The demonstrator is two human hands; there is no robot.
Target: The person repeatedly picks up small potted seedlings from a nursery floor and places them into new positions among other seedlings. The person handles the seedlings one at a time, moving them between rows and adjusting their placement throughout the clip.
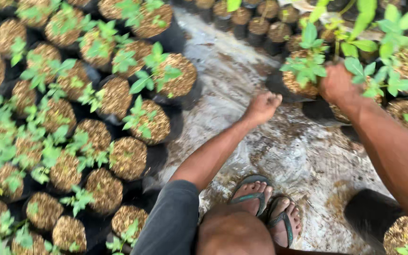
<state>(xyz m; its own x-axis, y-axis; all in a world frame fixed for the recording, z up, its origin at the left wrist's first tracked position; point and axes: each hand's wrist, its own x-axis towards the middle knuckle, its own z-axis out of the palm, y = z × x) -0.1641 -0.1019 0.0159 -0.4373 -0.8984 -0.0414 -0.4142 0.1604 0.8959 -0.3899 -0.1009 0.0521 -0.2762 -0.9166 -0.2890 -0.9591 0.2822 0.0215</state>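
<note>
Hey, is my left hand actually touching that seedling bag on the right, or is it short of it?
Apart. In the head view the left hand, closed in a loose fist, hangs over bare ground sheet, with a strip of sheet showing between it and the seedling bag.

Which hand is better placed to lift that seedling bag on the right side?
The right hand. It already rests on the seedling bag among its leaves, while the left hand is closed in a fist over the bare ground sheet, apart from any bag.
</note>
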